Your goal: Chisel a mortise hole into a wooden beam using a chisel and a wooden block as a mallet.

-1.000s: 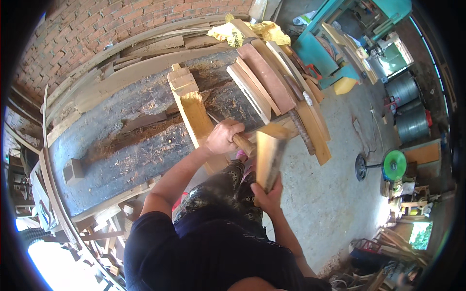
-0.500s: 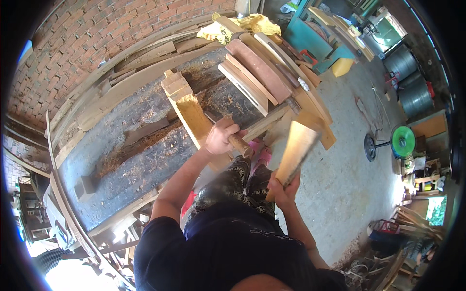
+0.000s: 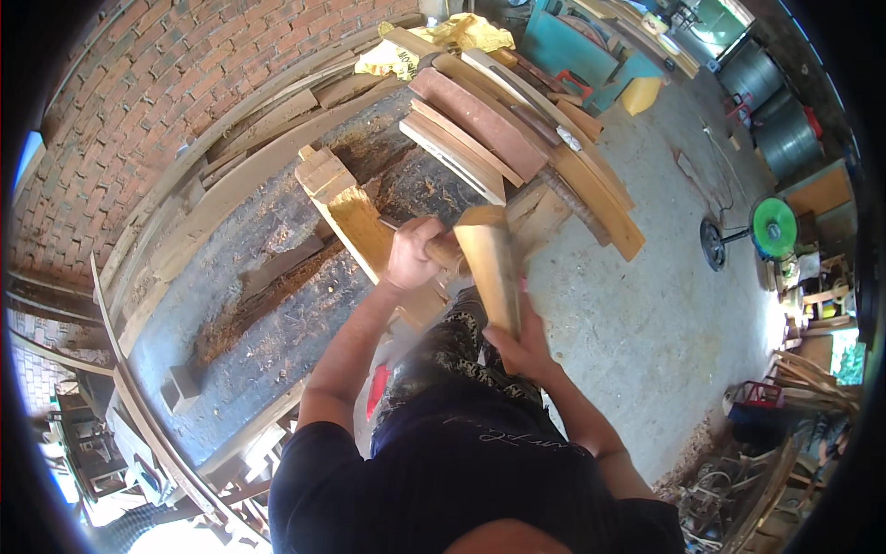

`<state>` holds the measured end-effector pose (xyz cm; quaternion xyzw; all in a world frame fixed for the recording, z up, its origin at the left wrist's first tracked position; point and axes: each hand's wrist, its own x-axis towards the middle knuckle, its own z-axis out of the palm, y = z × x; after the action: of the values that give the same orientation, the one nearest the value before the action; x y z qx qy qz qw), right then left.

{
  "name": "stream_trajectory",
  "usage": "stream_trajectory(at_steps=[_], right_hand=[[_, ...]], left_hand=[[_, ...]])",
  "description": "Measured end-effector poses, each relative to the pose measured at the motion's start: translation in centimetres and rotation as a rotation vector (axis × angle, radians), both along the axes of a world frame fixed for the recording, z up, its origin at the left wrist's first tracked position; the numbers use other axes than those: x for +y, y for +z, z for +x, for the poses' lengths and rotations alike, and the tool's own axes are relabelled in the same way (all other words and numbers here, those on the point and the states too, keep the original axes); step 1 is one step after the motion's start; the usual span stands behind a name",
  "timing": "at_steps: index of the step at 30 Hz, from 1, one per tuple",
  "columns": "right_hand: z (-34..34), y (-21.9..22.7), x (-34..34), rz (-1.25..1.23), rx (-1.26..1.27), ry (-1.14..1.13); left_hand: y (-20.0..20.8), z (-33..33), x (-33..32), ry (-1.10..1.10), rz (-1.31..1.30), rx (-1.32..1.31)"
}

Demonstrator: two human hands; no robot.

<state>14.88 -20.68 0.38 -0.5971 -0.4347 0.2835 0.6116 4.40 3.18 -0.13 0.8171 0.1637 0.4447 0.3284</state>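
Note:
My left hand [image 3: 413,253] is closed around the wooden handle of a chisel [image 3: 447,254]. Its thin blade points up and left, over the hollowed part of a yellowish wooden workpiece [image 3: 325,175]; whether the tip touches the wood I cannot tell. That workpiece lies across the dark, shaving-strewn bench [image 3: 277,323]. In my right hand [image 3: 522,345] is a pale wooden mallet [image 3: 486,263], gripped by its lower end. The mallet's thick end is beside the butt of the chisel handle, and a gap between the two is hard to make out.
Several boards [image 3: 480,125] are stacked at the bench's far right, near a yellow sack [image 3: 392,61]. Timber lines the brick wall [image 3: 166,83]. A green fan [image 3: 773,227] stands on the concrete floor [image 3: 628,323] to the right. A dark block [image 3: 179,389] rests at the bench's left end.
The mallet has swung left from out over the floor to beside the chisel handle, and my right hand has moved with it. My left hand still grips the chisel at the workpiece.

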Motion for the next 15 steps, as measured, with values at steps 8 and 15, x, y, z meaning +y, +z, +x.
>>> stream_trajectory(at_steps=[8,15], right_hand=[[0.7,2.3,-0.1,0.279,-0.079,0.141],[0.9,1.7,-0.3,-0.316,-0.034,-0.045]], left_hand=[[-0.9,-0.2,-0.2,0.009,0.067,0.082],[-2.7,0.4,-0.5,0.005,0.129,0.043]])
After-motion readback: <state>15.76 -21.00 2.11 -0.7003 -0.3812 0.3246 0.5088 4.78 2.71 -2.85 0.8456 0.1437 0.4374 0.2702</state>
